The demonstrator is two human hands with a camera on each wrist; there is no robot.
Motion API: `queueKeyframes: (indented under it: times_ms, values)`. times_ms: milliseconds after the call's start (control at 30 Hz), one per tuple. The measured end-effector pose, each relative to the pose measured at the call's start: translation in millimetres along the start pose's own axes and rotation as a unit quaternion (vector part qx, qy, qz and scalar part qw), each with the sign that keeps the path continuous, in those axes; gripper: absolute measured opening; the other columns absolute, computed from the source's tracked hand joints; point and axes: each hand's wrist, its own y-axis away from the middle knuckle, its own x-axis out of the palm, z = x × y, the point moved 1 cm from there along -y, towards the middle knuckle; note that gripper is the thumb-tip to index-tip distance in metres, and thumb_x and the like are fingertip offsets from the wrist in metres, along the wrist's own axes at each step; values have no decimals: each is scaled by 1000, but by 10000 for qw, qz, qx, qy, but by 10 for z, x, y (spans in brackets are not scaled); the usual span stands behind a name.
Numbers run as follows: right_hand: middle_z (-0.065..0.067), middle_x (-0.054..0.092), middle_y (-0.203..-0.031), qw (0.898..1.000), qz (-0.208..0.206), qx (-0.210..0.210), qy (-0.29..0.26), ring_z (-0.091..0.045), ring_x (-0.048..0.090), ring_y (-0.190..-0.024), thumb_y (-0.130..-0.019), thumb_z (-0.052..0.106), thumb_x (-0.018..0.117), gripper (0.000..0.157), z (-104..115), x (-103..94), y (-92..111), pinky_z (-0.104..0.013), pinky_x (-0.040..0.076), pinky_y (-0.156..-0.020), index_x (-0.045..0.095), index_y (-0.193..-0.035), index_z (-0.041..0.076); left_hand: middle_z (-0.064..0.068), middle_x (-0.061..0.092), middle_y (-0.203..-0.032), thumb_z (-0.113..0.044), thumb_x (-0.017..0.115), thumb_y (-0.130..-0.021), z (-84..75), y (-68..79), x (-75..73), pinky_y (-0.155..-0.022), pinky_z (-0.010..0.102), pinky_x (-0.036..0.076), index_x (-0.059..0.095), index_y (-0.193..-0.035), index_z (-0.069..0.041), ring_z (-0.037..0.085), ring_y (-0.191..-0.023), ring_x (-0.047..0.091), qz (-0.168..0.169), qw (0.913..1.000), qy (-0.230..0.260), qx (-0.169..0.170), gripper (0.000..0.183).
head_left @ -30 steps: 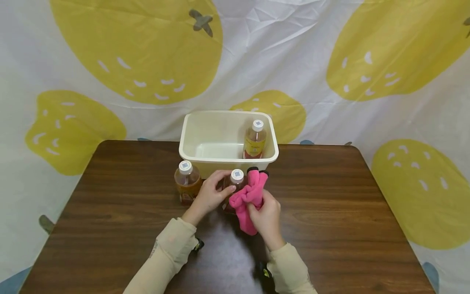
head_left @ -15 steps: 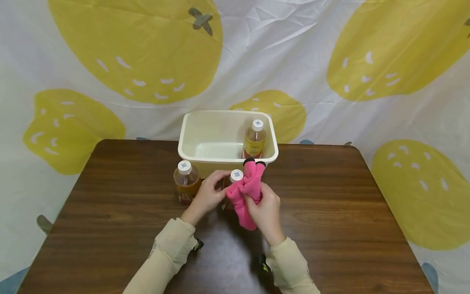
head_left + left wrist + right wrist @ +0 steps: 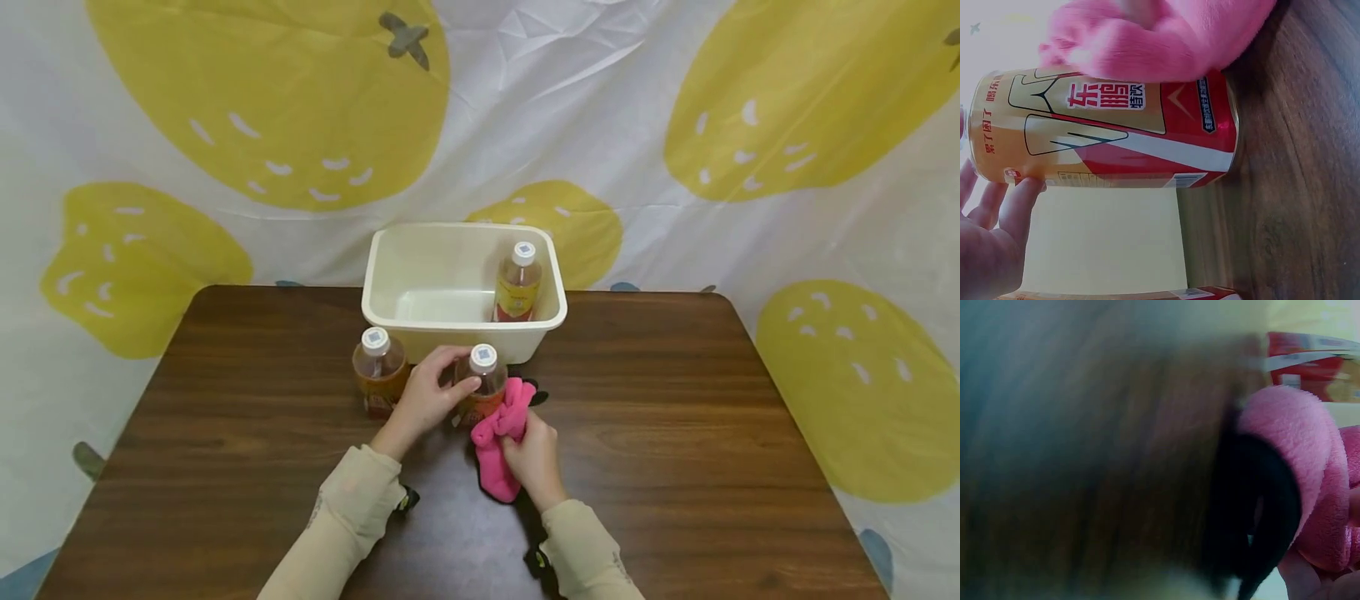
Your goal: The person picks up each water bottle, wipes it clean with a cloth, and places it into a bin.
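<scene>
My left hand (image 3: 426, 402) grips the upper part of a drink bottle (image 3: 487, 382) that stands upright on the table, its white cap uncovered. In the left wrist view the bottle (image 3: 1122, 134) shows a gold and red label, with fingers along its side near the top. A bunched pink fluffy cloth with black edging (image 3: 498, 468) is held in my right hand (image 3: 537, 462), against the bottle's lower right side. In the right wrist view the cloth (image 3: 1294, 437) hangs close to the table, and its black part is near the camera. Folds hide some of the right fingers.
A second bottle (image 3: 380, 379) stands on the table just left of my left hand. Behind both is a cream plastic bin (image 3: 427, 325), with another bottle (image 3: 517, 287) upright at its right end. A fruit-print sheet (image 3: 570, 100) hangs behind the brown table (image 3: 675, 433).
My right hand has lowered the pink cloth along the bottle's right side toward the table, uncovering more of the label. The left hand keeps its hold in about the same place.
</scene>
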Motion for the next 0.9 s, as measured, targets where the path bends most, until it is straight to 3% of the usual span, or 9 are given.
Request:
queueKeyframes:
  times_ms: [367,700,900]
  values:
    - [-10,61,-63,10000,-13,-75,-61,-24,57,-57,-64,-2,69,13,-38,17,6,-37,47,-52,58,-70,2,16,60,-109,-7,70,-76,-9,7,-20,-87,41,47,61,-111,0,29,-105,54,-61,10000,40,-32,37]
    - [-9,58,-67,9956,-419,-760,-353,-18,51,-57,-67,8,75,17,386,-369,-216,-31,43,-51,61,-75,2,17,60,-107,-5,71,-74,-12,12,-17,-84,42,48,61,-109,2,29,-102,55,-82,9999,16,108,37]
    - [-10,62,-80,9964,-236,-769,-279,-21,58,-69,-69,12,76,19,594,-496,-384,-34,47,-59,65,-81,3,16,61,-104,1,65,-74,-19,7,-31,-78,39,48,62,-108,1,28,-95,56,-112,9993,-266,246,34]
